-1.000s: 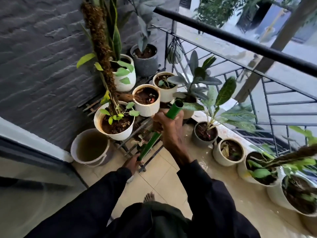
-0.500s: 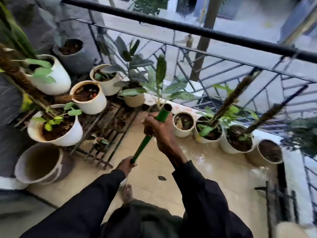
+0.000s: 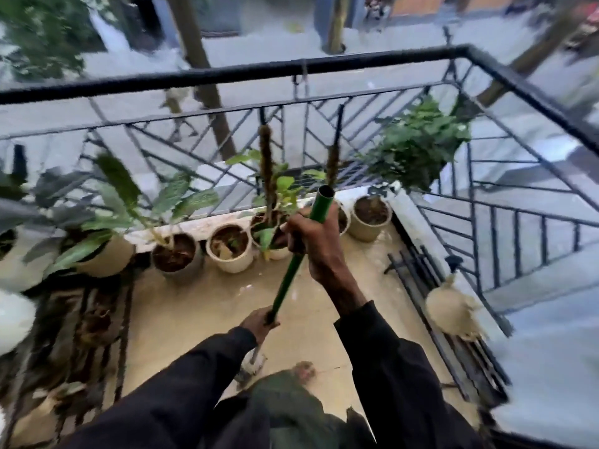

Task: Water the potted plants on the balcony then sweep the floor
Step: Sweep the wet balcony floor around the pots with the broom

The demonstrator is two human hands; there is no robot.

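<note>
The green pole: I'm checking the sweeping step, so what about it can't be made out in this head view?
- Sweeping end of the green pole: hidden behind the left hand and sleeve.
- Floor debris: motion blur.
- Right hand palm side: faces away from the camera.

Green broom handle (image 3: 293,259) tilted, open top end toward railing (image 3: 227,72); potted plants (image 3: 230,246) lined beneath railing; picture blurred, broom head unclear.
</note>
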